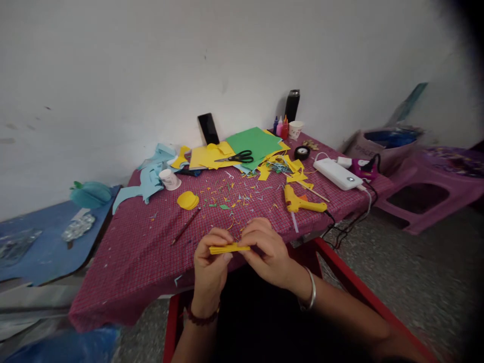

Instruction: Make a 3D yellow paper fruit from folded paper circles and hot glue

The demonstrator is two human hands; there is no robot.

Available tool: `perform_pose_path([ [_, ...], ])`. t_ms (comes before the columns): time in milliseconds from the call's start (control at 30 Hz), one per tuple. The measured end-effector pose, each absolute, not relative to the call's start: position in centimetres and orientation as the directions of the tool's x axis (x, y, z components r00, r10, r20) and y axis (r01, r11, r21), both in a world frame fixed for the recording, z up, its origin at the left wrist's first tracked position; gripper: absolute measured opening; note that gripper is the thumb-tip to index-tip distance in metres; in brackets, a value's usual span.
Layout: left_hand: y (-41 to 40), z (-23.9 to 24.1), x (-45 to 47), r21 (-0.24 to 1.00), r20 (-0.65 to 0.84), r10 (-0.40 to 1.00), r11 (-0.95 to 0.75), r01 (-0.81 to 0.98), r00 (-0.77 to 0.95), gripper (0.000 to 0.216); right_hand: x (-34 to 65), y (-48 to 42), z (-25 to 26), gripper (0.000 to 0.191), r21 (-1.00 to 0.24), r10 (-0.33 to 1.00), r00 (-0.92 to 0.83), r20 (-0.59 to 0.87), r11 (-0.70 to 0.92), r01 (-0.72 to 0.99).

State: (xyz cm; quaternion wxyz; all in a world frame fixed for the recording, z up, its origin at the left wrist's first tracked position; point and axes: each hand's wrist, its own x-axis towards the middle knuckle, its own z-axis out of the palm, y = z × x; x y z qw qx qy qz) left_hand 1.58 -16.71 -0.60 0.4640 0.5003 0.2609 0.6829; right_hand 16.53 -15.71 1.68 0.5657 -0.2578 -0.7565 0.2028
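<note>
A thin stack of yellow paper pieces (229, 248) is held edge-on above the near side of the table. My left hand (212, 262) pinches its left end between thumb and fingers. At the other end, my right hand (264, 250) grips it the same way. Beyond the hands lies a pile of yellow paper circles (188, 200), with a pencil (186, 227) close by. Black-handled scissors (242, 157) rest on yellow and green paper sheets (257, 143) at the back. Small paper scraps are scattered across the middle.
A yellow glue gun (302, 201) lies at the right near a white power strip (337, 174) and cables. Paper cups (170, 179), black tape (301, 153), a phone (208, 129) and a dark bottle (292, 105) stand around. A pink stool (427, 186) is at right.
</note>
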Motion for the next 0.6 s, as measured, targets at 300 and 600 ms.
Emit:
perform_pose_path([
  [300, -17.3, 0.7, -0.2, 0.794, 0.597, 0.799, -0.601, -0.092, -0.071, 0.017, 17.1, -15.9, 1.4, 0.010, -0.651, 0.670, -0.247, 0.700, 0.741, 0.166],
  [600, -18.7, 1.7, -1.0, 0.651, 0.719, 0.694, -0.691, 0.313, 0.036, 0.036, 17.7, -15.9, 1.8, 0.008, -0.785, 0.766, -0.274, 0.581, 0.617, 0.062],
])
